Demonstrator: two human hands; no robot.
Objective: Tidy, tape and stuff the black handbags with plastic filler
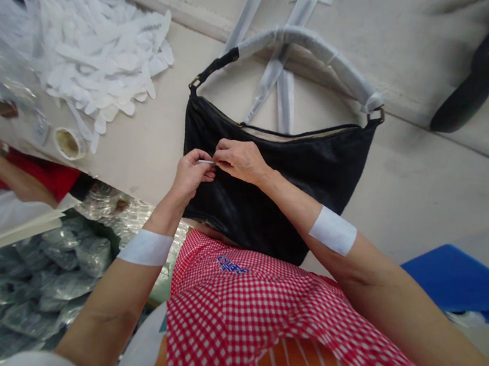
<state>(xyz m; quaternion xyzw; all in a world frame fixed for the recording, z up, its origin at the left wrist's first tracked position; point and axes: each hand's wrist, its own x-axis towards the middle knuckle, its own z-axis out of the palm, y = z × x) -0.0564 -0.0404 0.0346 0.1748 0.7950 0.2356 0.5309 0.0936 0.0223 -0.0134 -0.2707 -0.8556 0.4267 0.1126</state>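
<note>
A black handbag (296,195) lies on the pale table with its wrapped handle (307,38) arched away from me. Over the left part of the bag, my left hand (193,174) pinches one end of a thin white strip (206,161). The fingers of my right hand (241,160) are closed at the strip's other end, touching or nearly touching my left fingertips. Both hands are just below the bag's zipped top edge. What the strip is attached to, if anything, is hidden by the fingers.
White cut pieces (105,47) are heaped at the back left, near a tape roll (68,143). Another person's arm (18,173) is at the far left. Plastic-wrapped items (51,266) fill the lower left. A blue object (459,280) lies right; a black strap-like item (474,92) sits back right.
</note>
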